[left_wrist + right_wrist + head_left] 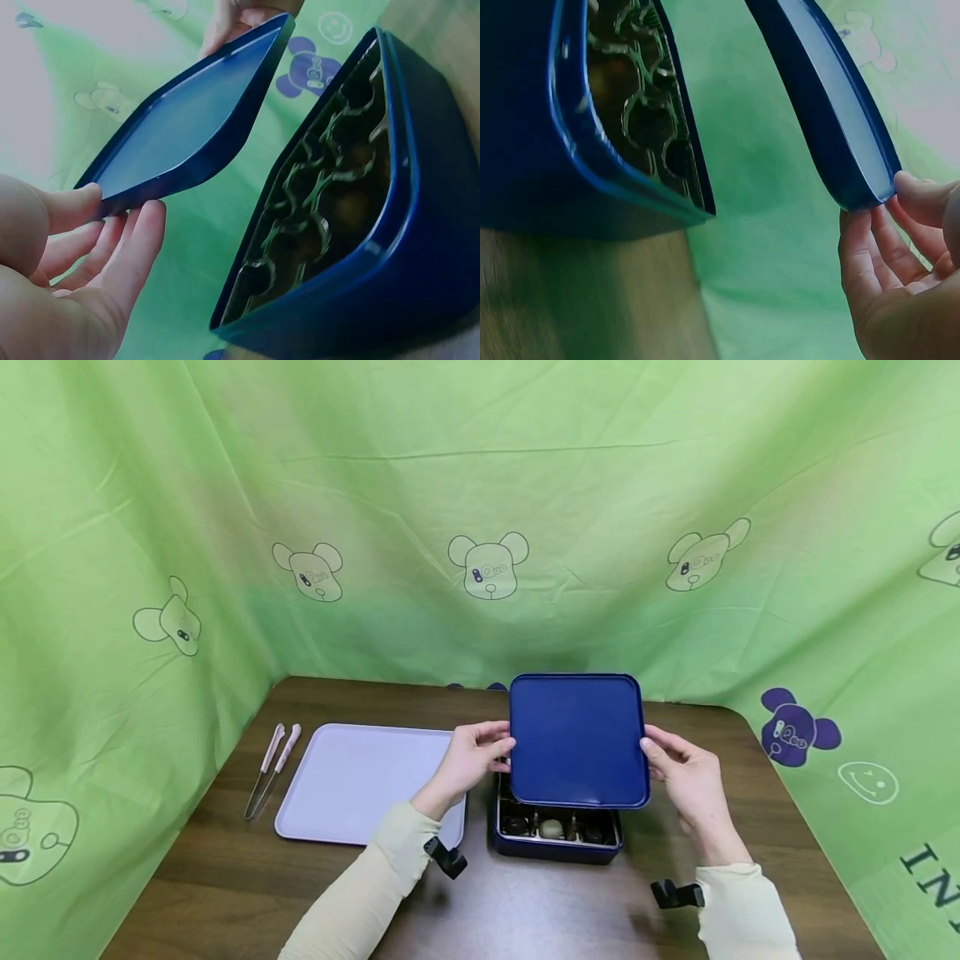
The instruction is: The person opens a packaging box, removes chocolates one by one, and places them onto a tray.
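Note:
A square dark blue lid [577,739] is held up, tilted, above the open blue tin [555,850]. My left hand [463,766] pinches its left edge, thumb on the rim and fingers underneath. On the opposite edge my right hand [693,783] grips in the same way; the right wrist view shows thumb and fingers at the lid's corner [847,127]. The lid's rimmed side faces me. Inside the tin sits a moulded tray [322,187] with round hollows. A pale round piece [551,829] and dark ones show along its front; the lid hides the rest from the head view.
To the left of the tin lies a pale lilac tray [375,785], partly behind my left forearm. Tongs [272,770] with pinkish handles lie at its left. Behind the wooden table [225,893] hangs a green printed cloth [585,593].

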### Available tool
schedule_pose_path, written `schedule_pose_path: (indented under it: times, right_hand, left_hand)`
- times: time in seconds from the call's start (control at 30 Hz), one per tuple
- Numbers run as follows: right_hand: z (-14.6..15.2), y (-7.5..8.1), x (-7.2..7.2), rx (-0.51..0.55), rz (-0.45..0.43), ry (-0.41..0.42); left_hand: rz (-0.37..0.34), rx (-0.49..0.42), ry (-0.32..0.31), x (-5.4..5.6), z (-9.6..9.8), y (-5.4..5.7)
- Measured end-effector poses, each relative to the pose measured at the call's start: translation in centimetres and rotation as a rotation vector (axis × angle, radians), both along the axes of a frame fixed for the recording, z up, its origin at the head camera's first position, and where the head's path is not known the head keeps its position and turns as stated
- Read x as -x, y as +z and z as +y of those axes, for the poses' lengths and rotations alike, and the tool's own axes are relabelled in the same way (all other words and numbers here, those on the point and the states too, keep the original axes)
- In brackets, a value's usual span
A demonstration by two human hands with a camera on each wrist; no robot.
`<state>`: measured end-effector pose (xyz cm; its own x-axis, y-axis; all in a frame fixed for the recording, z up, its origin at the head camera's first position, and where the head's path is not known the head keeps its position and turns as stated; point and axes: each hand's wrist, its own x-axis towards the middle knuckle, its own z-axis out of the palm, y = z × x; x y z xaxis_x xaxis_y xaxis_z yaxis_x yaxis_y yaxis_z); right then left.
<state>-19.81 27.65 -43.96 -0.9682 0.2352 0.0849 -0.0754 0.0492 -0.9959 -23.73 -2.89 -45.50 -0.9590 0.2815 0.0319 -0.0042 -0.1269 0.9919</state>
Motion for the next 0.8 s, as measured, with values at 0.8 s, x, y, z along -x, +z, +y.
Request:
schedule_pose_path:
  times: [0.8]
  right_hand:
    - [8.2, -1.6, -0.3, -0.331, -0.180, -0.004]
  left_hand:
    - [-0.233, -0.108, 0.037, -1.7, 9.1, -0.2]
